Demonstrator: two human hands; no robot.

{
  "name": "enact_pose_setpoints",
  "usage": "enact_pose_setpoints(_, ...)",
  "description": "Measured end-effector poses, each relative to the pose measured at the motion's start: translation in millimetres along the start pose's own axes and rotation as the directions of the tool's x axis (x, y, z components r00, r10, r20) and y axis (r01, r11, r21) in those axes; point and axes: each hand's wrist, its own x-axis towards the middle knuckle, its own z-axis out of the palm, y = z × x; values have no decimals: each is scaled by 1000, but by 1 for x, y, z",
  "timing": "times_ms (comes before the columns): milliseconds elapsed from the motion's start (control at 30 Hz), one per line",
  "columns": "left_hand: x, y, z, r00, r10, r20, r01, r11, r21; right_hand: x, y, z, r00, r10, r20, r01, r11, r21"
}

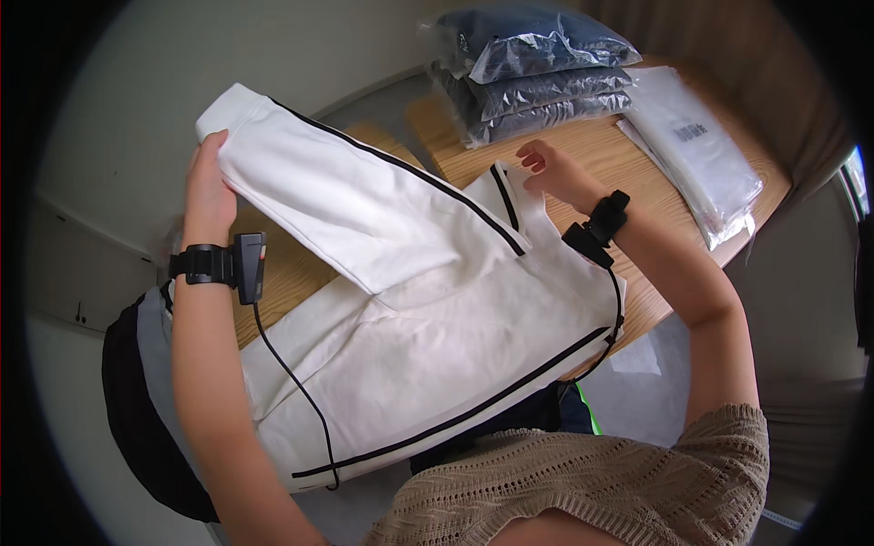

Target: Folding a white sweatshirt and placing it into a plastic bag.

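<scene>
White trousers with a black stripe down each side lie spread across the table. One leg is raised at the far left, its hem end in the grip of my left hand, thumb over the fabric. The other leg stretches toward the lower left, partly behind my left forearm. At the right, my right hand hovers beside the upper edge of the trousers, its fingers loosely bent and apart with nothing visible between them. Whether a fingertip touches the cloth is hard to see.
A wooden table carries a stack of dark garments in clear bags at the back. To its right lie flat clear plastic bags. A black and grey item stands at the left. Cables hang from both wrist bands.
</scene>
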Motion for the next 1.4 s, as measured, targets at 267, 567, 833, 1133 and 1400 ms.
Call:
enact_pose_setpoints(267,-59,64,-32,985,153,83,-135,973,-189,15,2,4,985,97,142,-49,950,-308)
enact_pose_setpoints(567,-230,112,-109,934,311,178,-302,950,-76,17,18,-18,991,113,69,-108,991,-76)
enact_pose_setpoints(833,-276,73,-102,958,284,33,-286,952,105,-1,23,-15,895,319,311,-296,948,-121)
enact_pose_setpoints(1133,-350,91,-64,745,381,548,-612,718,332,-13,-10,-4,925,-340,170,369,689,-624)
enact_pose_setpoints(1400,-378,103,-29,530,203,823,-742,582,334,29,0,14,850,-438,294,527,720,-452)
